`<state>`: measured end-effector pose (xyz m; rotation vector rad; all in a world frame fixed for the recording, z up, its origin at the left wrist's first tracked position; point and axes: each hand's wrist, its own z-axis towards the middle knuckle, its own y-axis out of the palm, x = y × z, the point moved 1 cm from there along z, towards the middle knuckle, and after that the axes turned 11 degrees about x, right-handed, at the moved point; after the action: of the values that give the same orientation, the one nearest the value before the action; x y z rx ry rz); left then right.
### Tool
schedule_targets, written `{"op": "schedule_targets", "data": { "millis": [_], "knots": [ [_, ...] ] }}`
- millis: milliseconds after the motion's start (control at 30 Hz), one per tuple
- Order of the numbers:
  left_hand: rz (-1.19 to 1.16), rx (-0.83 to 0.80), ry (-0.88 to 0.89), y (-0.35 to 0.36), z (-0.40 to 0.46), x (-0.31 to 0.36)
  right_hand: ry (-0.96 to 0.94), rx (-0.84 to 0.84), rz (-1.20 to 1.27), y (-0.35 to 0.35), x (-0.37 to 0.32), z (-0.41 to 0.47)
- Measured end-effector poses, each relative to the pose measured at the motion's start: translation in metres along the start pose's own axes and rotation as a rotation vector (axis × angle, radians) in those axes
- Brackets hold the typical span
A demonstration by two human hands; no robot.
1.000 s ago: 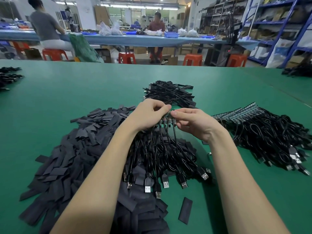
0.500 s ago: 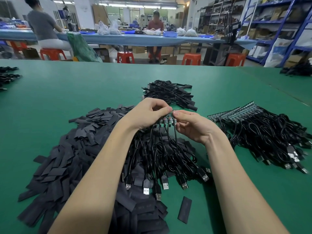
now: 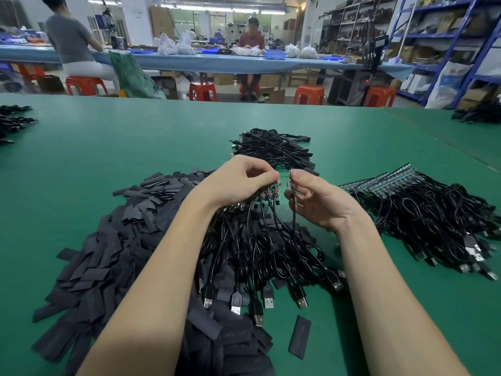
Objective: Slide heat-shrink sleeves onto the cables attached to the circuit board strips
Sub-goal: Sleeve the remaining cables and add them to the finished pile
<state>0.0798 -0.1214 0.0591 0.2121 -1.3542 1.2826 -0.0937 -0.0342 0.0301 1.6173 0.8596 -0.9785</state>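
Both forearms are stretched forward from the lower edge of the view and are brought together above the middle of the green table (image 3: pixel 81 164). The left hand (image 3: pixel 238 183) is seen from its back, with the fingers curled around a circuit board strip (image 3: pixel 267 192), from which a bundle of black cables (image 3: pixel 260 248) hangs down to the table with the USB plugs lying nearest. The right hand (image 3: pixel 320 202) is turned palm-up just beside it; one small board piece with a single cable (image 3: pixel 294 213) is pinched between its thumb and forefinger, slightly apart from the strip.

On the table, a large heap of flat black heat-shrink sleeves (image 3: pixel 108 253) is spread under and to the left of the left forearm, and one loose sleeve (image 3: pixel 299 336) lies alone between the forearms. To the right, a second pile of strips with cables (image 3: pixel 423 213) is placed. Behind the hands a smaller cable pile (image 3: pixel 273 150) is seen.

Farther away, a long blue bench (image 3: pixel 217 62) with orange stools (image 3: pixel 203 90) is occupied by two seated persons, and blue shelving (image 3: pixel 461 36) is standing at the right.
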Motion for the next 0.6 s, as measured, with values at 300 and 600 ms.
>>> {"op": "schedule_targets", "data": {
  "millis": [300, 600],
  "knots": [
    [-0.495, 0.137, -0.284, 0.02, -0.012, 0.006, -0.035, 0.123, -0.139, 0.016, -0.017, 0.001],
    [-0.867, 0.129, -0.4, 0.032, -0.032, -0.004, -0.006, 0.194, -0.368, 0.007, -0.016, 0.001]
  ]
}}
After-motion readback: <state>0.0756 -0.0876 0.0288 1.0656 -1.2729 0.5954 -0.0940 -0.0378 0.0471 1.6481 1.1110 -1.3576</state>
